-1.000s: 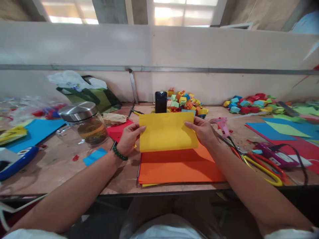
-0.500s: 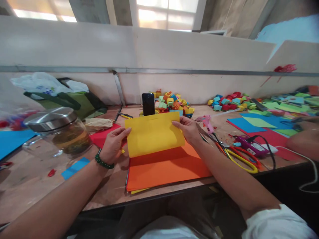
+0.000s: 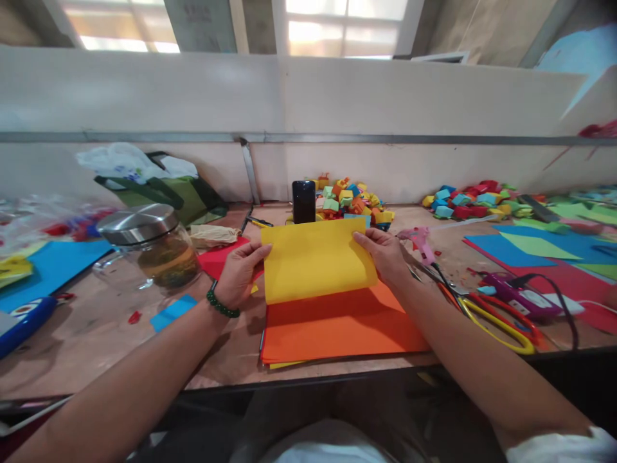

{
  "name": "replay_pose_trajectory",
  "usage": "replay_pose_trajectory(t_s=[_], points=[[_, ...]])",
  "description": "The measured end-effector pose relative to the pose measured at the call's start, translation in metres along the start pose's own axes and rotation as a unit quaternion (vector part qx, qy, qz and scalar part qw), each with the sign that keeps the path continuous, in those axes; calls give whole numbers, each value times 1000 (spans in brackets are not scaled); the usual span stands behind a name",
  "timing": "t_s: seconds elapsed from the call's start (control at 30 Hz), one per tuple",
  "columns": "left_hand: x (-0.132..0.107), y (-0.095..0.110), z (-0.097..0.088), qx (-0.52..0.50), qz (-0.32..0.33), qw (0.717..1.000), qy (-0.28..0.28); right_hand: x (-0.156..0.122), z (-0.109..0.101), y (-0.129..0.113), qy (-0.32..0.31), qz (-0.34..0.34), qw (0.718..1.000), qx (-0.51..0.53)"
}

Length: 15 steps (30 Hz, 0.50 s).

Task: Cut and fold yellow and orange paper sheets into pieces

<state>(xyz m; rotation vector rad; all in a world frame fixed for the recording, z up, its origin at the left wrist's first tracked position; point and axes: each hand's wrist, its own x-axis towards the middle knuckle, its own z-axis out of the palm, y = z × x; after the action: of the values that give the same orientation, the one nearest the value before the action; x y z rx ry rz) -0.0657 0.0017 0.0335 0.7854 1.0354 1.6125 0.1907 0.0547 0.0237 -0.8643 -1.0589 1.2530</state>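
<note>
Worktable of bare wood (image 3: 96,328) carries a flat stack of orange paper sheets (image 3: 337,321). Just above it you hold a thin yellow paper sheet (image 3: 315,260), curled upward. It looks light, floppy and easily creased. Your left hand (image 3: 238,273) and right hand (image 3: 385,254) pinch its upper side edges; grip gently there.

**Both hands up, closed in a pinch**

The left hand (image 3: 240,271) and right hand (image 3: 385,255) sit level with each other and well apart. Their palms turn inward and the thumbs press against the fingers. Both bare forearms reach forward from the lower corners and converge towards the hands, with the wrists straight.
</note>
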Motion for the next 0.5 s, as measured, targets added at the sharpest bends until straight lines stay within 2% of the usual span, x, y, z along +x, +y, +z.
replay_pose_trajectory(t_s=[0.2, 0.5], points=[[-1, 1, -1, -10, 5, 1000, 1, 3, -1, 2, 3, -23, 1000, -15], [0, 2, -8, 73, 47, 996, 4, -1, 3, -3, -19, 1, 999, -28]])
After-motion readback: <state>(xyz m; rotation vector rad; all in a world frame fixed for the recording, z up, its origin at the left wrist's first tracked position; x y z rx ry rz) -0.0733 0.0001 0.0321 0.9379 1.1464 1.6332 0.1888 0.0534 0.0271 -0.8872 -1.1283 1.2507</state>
